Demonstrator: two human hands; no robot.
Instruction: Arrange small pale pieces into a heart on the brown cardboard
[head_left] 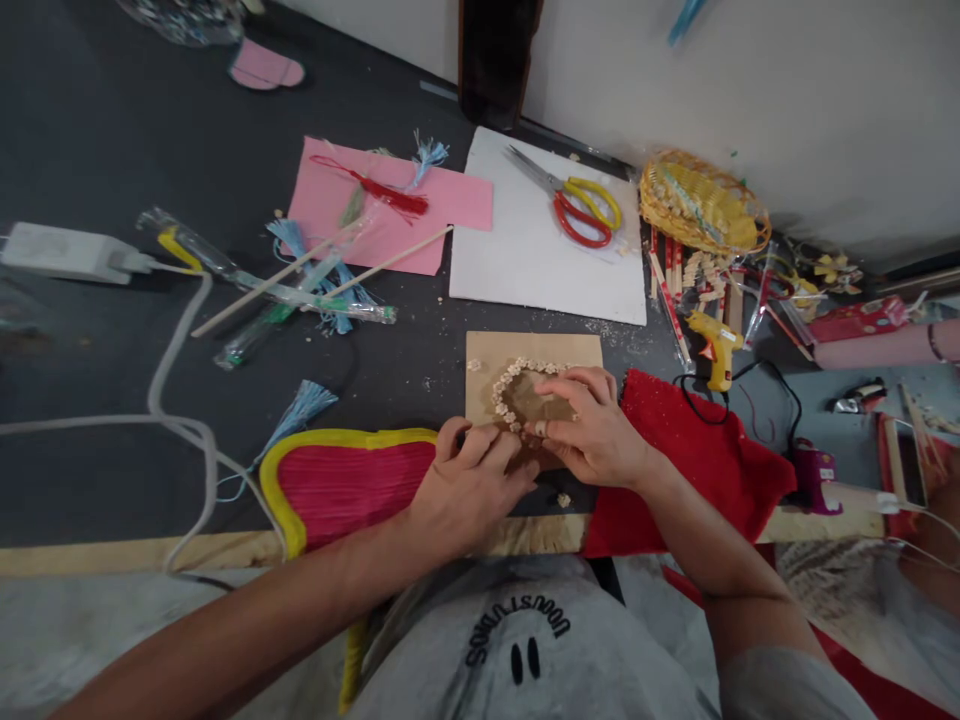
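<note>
On a tan piece of cardboard [487, 347] lies a ring of small beige, knobbly pieces [501, 388], its right and near parts covered by my hands. My left hand [476, 480] is closed at the ring's near edge, fingers curled; whatever they grip is hidden. My right hand [600, 430] rests over the right side of the ring and grips it, forefinger and thumb reaching across its inside. A loose beige cluster [474, 366] sits on the cardboard's left part, and another small cluster [564, 500] lies close to the table's front edge.
Scissors [566, 195] lie on a white board [517, 270] behind. At right are red cloth [697, 450], a yellow glue gun [716, 348] with a cord, and a wicker basket [705, 205]. A magenta, yellow-edged piece [345, 485], tassels [304, 408] and white cables [180, 350] occupy the left.
</note>
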